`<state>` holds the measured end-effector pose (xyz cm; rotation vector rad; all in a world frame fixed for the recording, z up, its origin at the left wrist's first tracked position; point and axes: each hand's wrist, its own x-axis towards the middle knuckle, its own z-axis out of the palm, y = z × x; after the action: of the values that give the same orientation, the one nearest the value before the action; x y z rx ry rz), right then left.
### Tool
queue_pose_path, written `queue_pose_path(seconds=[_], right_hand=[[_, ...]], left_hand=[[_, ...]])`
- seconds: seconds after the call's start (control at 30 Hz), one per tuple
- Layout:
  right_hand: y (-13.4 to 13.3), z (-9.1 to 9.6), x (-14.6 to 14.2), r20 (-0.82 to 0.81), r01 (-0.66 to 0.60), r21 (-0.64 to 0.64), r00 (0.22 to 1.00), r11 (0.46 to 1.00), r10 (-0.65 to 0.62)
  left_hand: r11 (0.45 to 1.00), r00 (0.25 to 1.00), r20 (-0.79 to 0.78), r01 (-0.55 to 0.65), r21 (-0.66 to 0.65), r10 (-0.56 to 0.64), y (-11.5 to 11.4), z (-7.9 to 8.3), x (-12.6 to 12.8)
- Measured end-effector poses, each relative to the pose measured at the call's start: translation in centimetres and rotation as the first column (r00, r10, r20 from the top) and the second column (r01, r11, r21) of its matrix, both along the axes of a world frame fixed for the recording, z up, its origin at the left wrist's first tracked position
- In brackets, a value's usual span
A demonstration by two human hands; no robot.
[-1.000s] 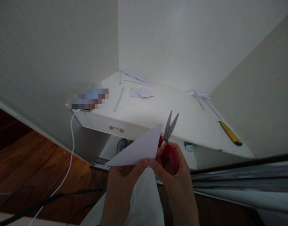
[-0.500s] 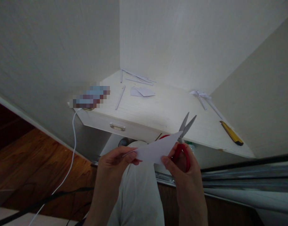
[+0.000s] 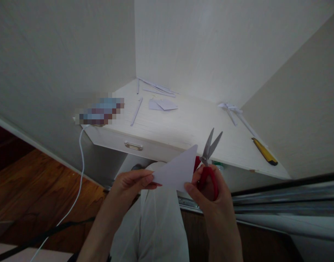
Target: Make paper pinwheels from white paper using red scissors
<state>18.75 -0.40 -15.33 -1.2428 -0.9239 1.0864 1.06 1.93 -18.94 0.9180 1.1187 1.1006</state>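
Above my lap, a white piece of paper (image 3: 175,169) with a slanted upper edge is stretched between both hands. My left hand (image 3: 136,182) pinches its left corner between thumb and fingers. The lower right corner sits between the thumb and forefinger of my right hand (image 3: 210,189). That same hand also carries red-handled scissors (image 3: 206,156), their blades parted and pointing up and away from me, to the right of the paper. Part of the red handles is hidden by the paper and fingers.
On the white desk (image 3: 188,120) lie cut paper pieces (image 3: 164,104), thin rolled paper strips (image 3: 136,112), a bundle of paper rolls (image 3: 229,108) and a yellow utility knife (image 3: 264,151). A blurred-out device (image 3: 101,111) with a white cable (image 3: 82,160) rests at the left. Walls enclose the desk.
The paper has turned to face me more fully, and its upper tip has moved left, away from the scissor blades. The view has shifted slightly.
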Motion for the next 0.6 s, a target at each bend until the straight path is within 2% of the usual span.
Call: queue_pose_path(seconds=[0.1,0.2,0.3,0.4,0.53,0.6], right_hand=[[-0.1,-0.1,0.5,0.102,-0.068,-0.051,0.992,0.996,0.073],[-0.2,-0.3,0.9,0.216,-0.16,-0.091,0.96,0.983,0.177],[-0.4,-0.7,1.2,0.269,-0.257,-0.148,0.919,0.955,0.289],[-0.7,-1.1,1.4,0.233,-0.319,-0.171,0.906,0.932,0.353],[-1.1,-1.7,1.9,0.074,-0.413,-0.032,0.907,0.91,0.414],[-1.1,-2.1,2.0,-0.054,-0.419,0.028,0.906,0.908,0.42]], left_hand=[[0.975,0.97,-0.148,0.206,0.081,-0.192,0.3,0.0,-0.6],[0.945,0.941,-0.129,0.322,0.064,-0.312,0.1,0.2,-0.4],[0.945,0.941,-0.1,0.326,0.015,-0.323,-0.2,0.5,0.2],[0.953,0.95,-0.075,0.301,-0.038,-0.303,-0.6,0.7,0.7],[0.965,0.967,0.017,0.253,-0.074,-0.252,-0.8,1.1,0.8],[0.975,0.979,0.066,0.201,-0.097,-0.195,-0.9,1.3,0.8]])
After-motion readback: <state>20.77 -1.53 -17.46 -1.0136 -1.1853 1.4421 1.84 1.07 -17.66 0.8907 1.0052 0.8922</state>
